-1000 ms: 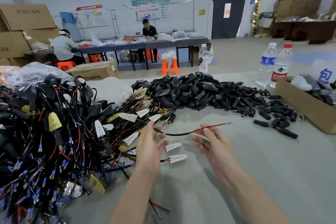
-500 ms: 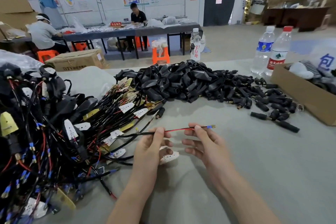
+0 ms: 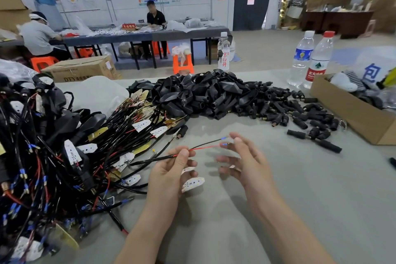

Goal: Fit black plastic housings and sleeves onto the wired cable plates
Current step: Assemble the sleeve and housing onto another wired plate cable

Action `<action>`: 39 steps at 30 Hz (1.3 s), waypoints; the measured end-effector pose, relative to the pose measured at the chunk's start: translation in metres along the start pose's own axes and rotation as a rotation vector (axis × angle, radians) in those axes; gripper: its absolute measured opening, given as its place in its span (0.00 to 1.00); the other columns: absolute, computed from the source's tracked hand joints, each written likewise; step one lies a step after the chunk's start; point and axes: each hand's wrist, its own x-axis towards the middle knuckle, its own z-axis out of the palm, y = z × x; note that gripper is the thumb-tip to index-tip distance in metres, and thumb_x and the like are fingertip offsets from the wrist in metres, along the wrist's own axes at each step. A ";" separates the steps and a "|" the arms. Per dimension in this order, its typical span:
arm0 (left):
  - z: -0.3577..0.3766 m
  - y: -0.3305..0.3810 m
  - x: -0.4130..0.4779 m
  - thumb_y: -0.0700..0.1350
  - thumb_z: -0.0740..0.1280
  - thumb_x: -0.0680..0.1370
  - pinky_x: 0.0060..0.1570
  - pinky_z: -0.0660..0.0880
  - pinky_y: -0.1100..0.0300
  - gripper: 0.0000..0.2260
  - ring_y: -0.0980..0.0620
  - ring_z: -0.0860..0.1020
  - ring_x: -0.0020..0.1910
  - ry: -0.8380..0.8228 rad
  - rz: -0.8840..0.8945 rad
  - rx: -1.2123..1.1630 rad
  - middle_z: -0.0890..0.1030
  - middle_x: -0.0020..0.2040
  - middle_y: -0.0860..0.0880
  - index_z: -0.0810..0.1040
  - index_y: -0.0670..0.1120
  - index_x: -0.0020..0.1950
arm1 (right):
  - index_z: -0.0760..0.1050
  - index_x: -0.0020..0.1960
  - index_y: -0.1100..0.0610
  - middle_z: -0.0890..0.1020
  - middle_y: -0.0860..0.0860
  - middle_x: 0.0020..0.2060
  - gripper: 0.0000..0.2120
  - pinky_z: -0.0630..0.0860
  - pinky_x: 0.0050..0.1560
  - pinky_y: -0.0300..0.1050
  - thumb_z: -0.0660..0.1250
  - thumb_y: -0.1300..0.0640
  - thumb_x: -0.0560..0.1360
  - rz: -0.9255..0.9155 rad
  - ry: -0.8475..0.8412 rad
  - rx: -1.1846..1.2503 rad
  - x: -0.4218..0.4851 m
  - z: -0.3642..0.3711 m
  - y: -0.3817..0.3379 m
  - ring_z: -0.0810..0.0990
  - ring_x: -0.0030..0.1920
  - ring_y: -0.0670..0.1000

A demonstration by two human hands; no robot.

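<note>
My left hand (image 3: 169, 173) pinches a cable (image 3: 154, 159) between thumb and forefinger, just where its glossy black sheath splits into a thin red wire (image 3: 203, 147) and a thin black one, each tipped in blue; my right hand (image 3: 248, 169) is beside it, fingers loosely spread and gripping nothing, the forefinger close to those blue tips, though I cannot tell whether it touches them. Under my left fingers a flat white plate (image 3: 192, 184), pointed and dotted with small holes, lies on the matte grey table (image 3: 300, 210); left of that hand sprawls a tangle of wired plates (image 3: 64, 146), white and brassy tabs among black and red leads. Beyond my fingertips rises a heap of smooth, tapered black housings (image 3: 203, 96); right of it the short, tubular sleeves (image 3: 310, 120) scatter towards an open cardboard box (image 3: 353, 113); behind that stand two clear plastic bottles (image 3: 301, 58).
</note>
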 end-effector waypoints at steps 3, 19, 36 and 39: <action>-0.007 0.004 0.001 0.52 0.72 0.73 0.36 0.77 0.59 0.07 0.55 0.80 0.36 -0.014 0.006 0.023 0.84 0.44 0.50 0.86 0.51 0.44 | 0.77 0.57 0.50 0.85 0.51 0.46 0.09 0.80 0.33 0.40 0.60 0.57 0.82 -0.071 0.102 -0.066 0.018 -0.004 -0.011 0.85 0.38 0.48; -0.008 0.003 0.008 0.52 0.74 0.67 0.34 0.79 0.60 0.10 0.53 0.81 0.37 -0.021 0.005 -0.107 0.85 0.47 0.47 0.86 0.51 0.46 | 0.61 0.74 0.54 0.58 0.59 0.74 0.24 0.66 0.65 0.58 0.61 0.48 0.81 -0.288 0.080 -1.584 0.185 0.048 0.009 0.66 0.69 0.63; -0.007 0.007 0.004 0.50 0.72 0.70 0.36 0.79 0.60 0.06 0.53 0.81 0.40 -0.031 0.020 -0.100 0.85 0.47 0.49 0.86 0.52 0.44 | 0.78 0.52 0.52 0.79 0.47 0.46 0.09 0.67 0.43 0.37 0.63 0.62 0.76 -0.251 0.076 -1.024 0.139 0.012 -0.013 0.75 0.43 0.47; -0.005 0.006 0.004 0.48 0.71 0.71 0.36 0.79 0.60 0.08 0.52 0.81 0.40 -0.022 0.010 -0.087 0.85 0.46 0.47 0.84 0.47 0.47 | 0.79 0.50 0.52 0.82 0.53 0.47 0.12 0.75 0.48 0.39 0.62 0.66 0.77 -0.113 0.009 -0.731 0.099 -0.005 -0.020 0.80 0.42 0.49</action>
